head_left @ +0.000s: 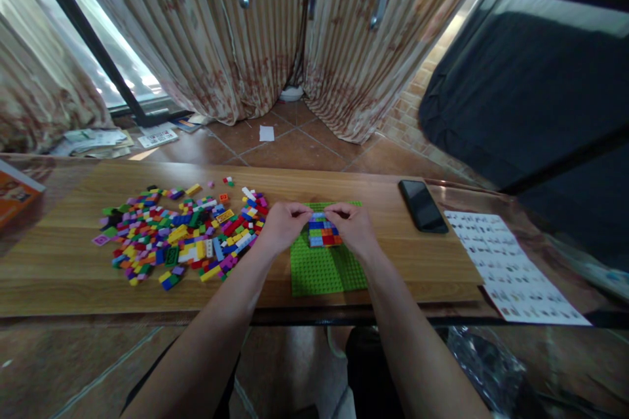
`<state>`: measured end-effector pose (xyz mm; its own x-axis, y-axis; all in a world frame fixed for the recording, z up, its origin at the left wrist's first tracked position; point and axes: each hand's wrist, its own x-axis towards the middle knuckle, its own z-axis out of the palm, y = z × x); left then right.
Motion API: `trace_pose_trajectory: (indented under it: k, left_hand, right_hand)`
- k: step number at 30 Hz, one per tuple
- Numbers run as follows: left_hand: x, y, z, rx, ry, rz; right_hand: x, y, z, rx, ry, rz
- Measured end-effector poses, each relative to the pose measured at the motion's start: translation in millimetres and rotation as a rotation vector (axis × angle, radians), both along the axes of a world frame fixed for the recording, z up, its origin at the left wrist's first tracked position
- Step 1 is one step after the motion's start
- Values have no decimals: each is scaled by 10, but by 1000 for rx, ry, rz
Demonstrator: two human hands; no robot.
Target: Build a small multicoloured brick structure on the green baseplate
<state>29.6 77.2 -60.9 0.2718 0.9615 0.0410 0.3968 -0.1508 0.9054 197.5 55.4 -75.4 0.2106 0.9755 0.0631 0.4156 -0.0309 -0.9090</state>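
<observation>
A green studded baseplate [322,272] lies on the table between my forearms. On its far half sits a low block of toy bricks [324,234] in blue, light blue, red and orange. At the block's far edge, a light blue brick [318,216] shows between my fingertips. My left hand [285,226] is closed in a pinch at its left side. From the right, my right hand [354,226] pinches at the other side and covers part of the block. Whether the brick is pressed down on the studs, I cannot tell.
A wide pile of loose coloured bricks [196,226] spreads left of the baseplate. To the right lie a black phone [423,206] and a printed white sheet [511,265] over the table's edge. Striped curtains [236,33] hang beyond the wooden table [63,262].
</observation>
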Motion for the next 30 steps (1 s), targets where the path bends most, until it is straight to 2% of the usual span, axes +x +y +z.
trace_pose_trajectory:
  k: [15, 22, 26, 30]
  left_hand:
    - [15, -20, 6, 22, 88, 30]
    - [43, -100, -16, 72, 86, 27]
    - [17, -123, 42, 84, 125, 71]
    - [-181, -74, 162, 90, 161, 108]
  right_hand:
    - [-34, 21, -66, 5, -33, -54]
    - [-23, -25, -49, 31, 40, -7]
    - [-5, -56, -8, 32, 16, 34]
    - [4, -64, 10, 18, -12, 29]
